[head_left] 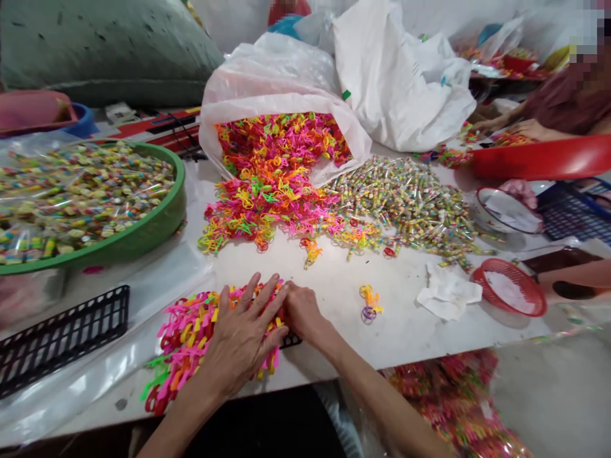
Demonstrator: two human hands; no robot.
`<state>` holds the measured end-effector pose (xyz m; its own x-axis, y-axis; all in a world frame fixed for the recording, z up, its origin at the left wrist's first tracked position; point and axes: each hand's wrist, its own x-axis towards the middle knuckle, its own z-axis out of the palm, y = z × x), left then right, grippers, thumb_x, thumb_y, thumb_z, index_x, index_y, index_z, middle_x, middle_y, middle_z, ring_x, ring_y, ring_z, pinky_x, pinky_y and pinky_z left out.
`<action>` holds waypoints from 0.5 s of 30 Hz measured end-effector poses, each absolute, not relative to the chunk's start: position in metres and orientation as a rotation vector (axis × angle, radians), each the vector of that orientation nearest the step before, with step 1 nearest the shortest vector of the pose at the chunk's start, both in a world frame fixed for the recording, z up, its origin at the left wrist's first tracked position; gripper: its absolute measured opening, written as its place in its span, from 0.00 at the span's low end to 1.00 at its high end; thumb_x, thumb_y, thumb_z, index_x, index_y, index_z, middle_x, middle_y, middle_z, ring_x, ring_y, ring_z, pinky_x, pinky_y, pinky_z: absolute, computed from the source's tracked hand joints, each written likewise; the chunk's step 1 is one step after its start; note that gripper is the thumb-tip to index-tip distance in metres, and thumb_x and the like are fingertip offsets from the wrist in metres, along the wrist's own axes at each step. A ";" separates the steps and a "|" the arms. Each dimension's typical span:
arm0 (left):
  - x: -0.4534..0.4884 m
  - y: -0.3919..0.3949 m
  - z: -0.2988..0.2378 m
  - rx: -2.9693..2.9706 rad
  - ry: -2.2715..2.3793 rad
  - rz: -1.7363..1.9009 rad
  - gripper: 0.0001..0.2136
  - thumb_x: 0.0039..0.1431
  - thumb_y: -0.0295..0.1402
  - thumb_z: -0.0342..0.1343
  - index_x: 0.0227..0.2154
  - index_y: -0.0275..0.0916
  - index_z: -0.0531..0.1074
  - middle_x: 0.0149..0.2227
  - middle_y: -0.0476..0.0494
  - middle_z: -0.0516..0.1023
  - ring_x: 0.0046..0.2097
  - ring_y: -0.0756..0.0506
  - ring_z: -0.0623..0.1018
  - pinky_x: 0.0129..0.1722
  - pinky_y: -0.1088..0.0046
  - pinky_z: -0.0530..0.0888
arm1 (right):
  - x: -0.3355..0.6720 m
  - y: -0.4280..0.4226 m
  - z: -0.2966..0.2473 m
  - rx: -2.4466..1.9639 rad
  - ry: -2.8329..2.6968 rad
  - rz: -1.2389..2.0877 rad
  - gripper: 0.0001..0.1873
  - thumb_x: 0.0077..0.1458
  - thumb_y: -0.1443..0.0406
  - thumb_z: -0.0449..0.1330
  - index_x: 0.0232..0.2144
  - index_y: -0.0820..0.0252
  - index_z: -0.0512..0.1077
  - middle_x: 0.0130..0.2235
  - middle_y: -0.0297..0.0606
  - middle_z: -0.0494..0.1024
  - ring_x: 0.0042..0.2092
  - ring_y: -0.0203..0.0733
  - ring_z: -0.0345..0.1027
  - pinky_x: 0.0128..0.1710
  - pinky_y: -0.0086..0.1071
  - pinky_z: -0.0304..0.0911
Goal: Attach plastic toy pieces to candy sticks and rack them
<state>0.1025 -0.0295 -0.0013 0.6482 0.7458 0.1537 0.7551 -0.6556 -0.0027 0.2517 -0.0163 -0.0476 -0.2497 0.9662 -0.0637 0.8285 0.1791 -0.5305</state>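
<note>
While my hands work at the near edge of the white table (344, 273), a plastic sack (281, 70) spills neon plastic loops (272, 172) beside a heap of tube-shaped wrapped sweets (405, 203), and a green tray (143, 219) of packets sits to my left. My left hand (238, 337) lies open, its fingers (258, 299) spread and pressed flat on a loose pile of pink, yellow and red loops (186, 343) in front of me. My right hand (303, 312) curls down at that pile's edge, just above a black plastic grid (291, 341); its fingertips are hidden, so I cannot tell whether they grasp anything. Pressing lightly with spread fingers should stop the loops sliding.
</note>
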 end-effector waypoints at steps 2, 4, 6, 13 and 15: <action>0.102 -0.029 -0.001 -2.804 -1.251 -0.225 0.24 0.59 0.41 0.42 0.58 0.49 0.49 0.61 0.48 0.53 0.61 0.36 0.52 0.55 0.43 0.40 | 0.253 -0.013 -0.042 -1.757 -2.188 0.722 0.08 0.50 0.68 0.52 0.32 0.58 0.70 0.34 0.38 0.74 0.31 0.37 0.66 0.29 0.27 0.56; 0.102 -0.030 0.000 -2.802 -1.266 -0.236 0.23 0.59 0.40 0.41 0.58 0.51 0.50 0.60 0.49 0.55 0.60 0.37 0.54 0.56 0.44 0.38 | 0.269 -0.005 -0.038 -1.814 -2.119 0.758 0.06 0.47 0.66 0.56 0.30 0.56 0.71 0.32 0.33 0.75 0.33 0.36 0.67 0.30 0.25 0.56; 0.102 -0.029 -0.002 -2.796 -1.291 -0.258 0.22 0.60 0.40 0.41 0.57 0.51 0.51 0.60 0.50 0.56 0.60 0.38 0.55 0.56 0.44 0.37 | 0.300 0.008 -0.034 -1.950 -1.988 0.691 0.07 0.45 0.65 0.58 0.31 0.56 0.71 0.34 0.34 0.75 0.36 0.36 0.67 0.32 0.25 0.57; 0.106 -0.025 -0.009 -2.779 -1.319 -0.380 0.21 0.60 0.39 0.41 0.56 0.51 0.54 0.59 0.49 0.57 0.60 0.37 0.56 0.55 0.44 0.42 | 0.403 0.041 -0.026 -2.335 -1.358 0.409 0.09 0.45 0.64 0.56 0.23 0.65 0.70 0.29 0.49 0.73 0.39 0.52 0.67 0.33 0.37 0.57; 0.107 -0.025 -0.007 -2.772 -1.325 -0.378 0.20 0.60 0.39 0.41 0.56 0.52 0.54 0.59 0.49 0.57 0.59 0.37 0.56 0.55 0.44 0.43 | 0.402 0.033 -0.028 -2.233 -1.329 0.436 0.07 0.44 0.65 0.55 0.22 0.64 0.70 0.26 0.45 0.73 0.36 0.49 0.67 0.32 0.35 0.58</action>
